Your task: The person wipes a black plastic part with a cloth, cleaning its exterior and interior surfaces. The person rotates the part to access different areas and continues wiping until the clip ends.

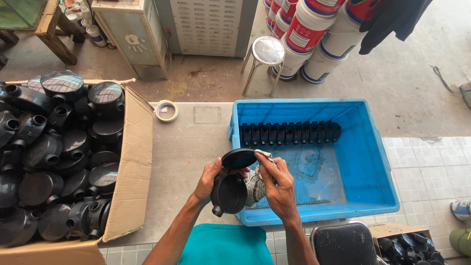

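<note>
Indoors: grey tabletop [186, 147] bearing blue plastic crate [373, 162], cardboard box [132, 162], tape roll [167, 110]; left hand [208, 179] gripping round black plastic junction box [229, 192], right hand [279, 184] clutching checked cloth [254, 184]; concrete floor [392, 73], steel stool [267, 51].

Black round box [229, 193] and black lid [239, 158] – held beside a grey-white checked rag [254, 185]. Just right of them: bright blue crate [378, 162], row of black boxes [289, 133] inside. Left of the crate – brown carton [135, 162] full of black boxes. Beyond the crate: white tape roll [167, 110], red-white-blue buckets [309, 34]. Teal cloth [225, 244] below.
</note>
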